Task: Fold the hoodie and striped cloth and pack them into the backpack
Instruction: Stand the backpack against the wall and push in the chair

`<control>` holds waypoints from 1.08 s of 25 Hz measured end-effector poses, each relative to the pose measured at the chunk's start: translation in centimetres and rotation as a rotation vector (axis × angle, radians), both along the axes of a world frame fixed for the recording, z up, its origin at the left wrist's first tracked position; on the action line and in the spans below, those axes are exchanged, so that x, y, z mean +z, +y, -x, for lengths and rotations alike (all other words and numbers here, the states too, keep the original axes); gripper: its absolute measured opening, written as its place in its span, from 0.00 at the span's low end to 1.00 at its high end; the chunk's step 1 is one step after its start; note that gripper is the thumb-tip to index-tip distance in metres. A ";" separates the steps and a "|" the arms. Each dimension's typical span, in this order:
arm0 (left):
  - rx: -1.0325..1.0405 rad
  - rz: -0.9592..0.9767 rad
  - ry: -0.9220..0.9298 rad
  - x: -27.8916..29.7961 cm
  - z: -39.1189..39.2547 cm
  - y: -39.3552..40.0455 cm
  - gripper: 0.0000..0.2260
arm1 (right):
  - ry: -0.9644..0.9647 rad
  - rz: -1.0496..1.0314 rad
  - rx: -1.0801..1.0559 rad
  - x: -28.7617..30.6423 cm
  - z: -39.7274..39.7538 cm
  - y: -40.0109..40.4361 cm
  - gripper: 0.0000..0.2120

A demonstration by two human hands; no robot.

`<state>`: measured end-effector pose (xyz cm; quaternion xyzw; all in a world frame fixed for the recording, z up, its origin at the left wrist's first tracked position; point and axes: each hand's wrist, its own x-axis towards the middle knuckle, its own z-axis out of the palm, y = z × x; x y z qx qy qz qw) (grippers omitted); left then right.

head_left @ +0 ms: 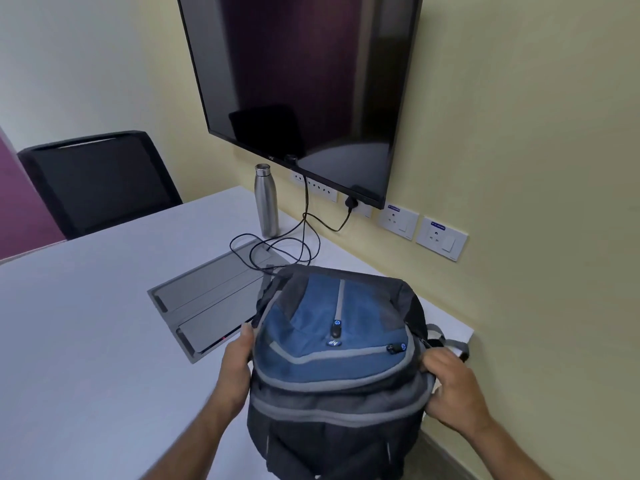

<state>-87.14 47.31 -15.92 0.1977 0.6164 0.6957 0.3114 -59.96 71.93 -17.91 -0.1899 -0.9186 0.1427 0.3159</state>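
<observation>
A blue, grey and black backpack (332,351) stands on the white table (86,323) near its right edge, its front pocket facing up toward me and its zips closed. My left hand (237,362) holds its left side, thumb on the front and fingers behind. My right hand (450,386) grips the right side near the grey zip band and a strap. The hoodie and the striped cloth are not in view.
A grey flap panel (207,299) is set into the table behind the backpack, with black cables (298,244) looping over it. A steel bottle (266,200) stands by the wall. A dark screen (301,81) hangs above wall sockets (422,226). A black chair (100,181) sits at the far left.
</observation>
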 end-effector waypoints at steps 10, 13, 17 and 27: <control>-0.370 -0.277 0.052 14.1 3.5 5.8 0.56 | 0.519 0.493 -0.217 10.8 1.2 1.1 0.20; -0.265 -0.243 0.092 13.6 2.6 8.2 0.50 | 0.605 0.552 -0.323 11.1 0.8 1.0 0.25; -0.134 -0.169 0.276 8.8 1.5 8.8 0.30 | 0.517 0.684 -0.180 9.7 0.6 -0.3 0.33; -0.046 -0.008 0.162 5.6 1.4 10.8 0.16 | 0.538 0.894 -0.223 8.3 1.6 0.1 0.39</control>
